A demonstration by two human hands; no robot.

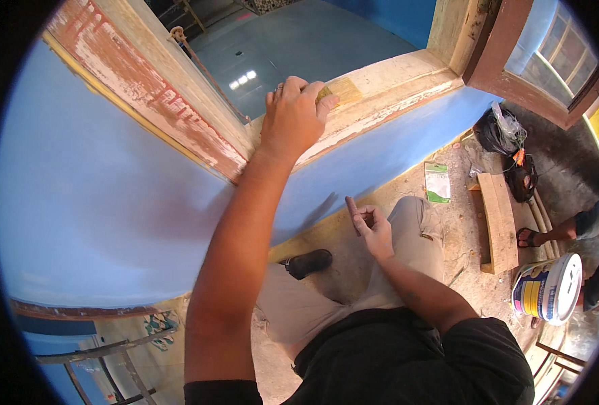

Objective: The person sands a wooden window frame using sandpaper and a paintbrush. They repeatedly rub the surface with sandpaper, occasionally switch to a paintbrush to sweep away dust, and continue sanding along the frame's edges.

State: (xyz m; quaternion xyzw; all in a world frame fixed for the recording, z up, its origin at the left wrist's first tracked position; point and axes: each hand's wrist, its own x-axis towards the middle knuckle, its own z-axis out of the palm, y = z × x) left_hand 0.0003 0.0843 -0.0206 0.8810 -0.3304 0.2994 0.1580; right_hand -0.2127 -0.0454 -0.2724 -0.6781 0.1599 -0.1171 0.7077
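My left hand (pixel 294 119) reaches up to the pale, worn sill (pixel 401 71) of a wooden window frame. Its fingers are bent around a small yellowish piece (pixel 325 94) pressed at the sill; the fingers hide most of it, and its kind cannot be told. A yellowish patch (pixel 347 90) shows on the sill beside the fingertips. Lower down, in front of the blue wall (pixel 325 195), my right hand (pixel 375 233) pinches a narrow reddish-brown strip (pixel 351 210), perhaps rolled sandpaper, between thumb and fingers. The left frame post (pixel 142 91) bears patchy red-brown and whitish paint.
An open glazed casement (pixel 527 66) juts out at upper right. On the floor lie a green-white packet (pixel 437 182), a wooden plank piece (pixel 499 223) and black plastic bags (pixel 497 134). A paint bucket (pixel 547 291) stands near another person's foot (pixel 530 238). A ladder-like frame (pixel 107 352) is lower left.
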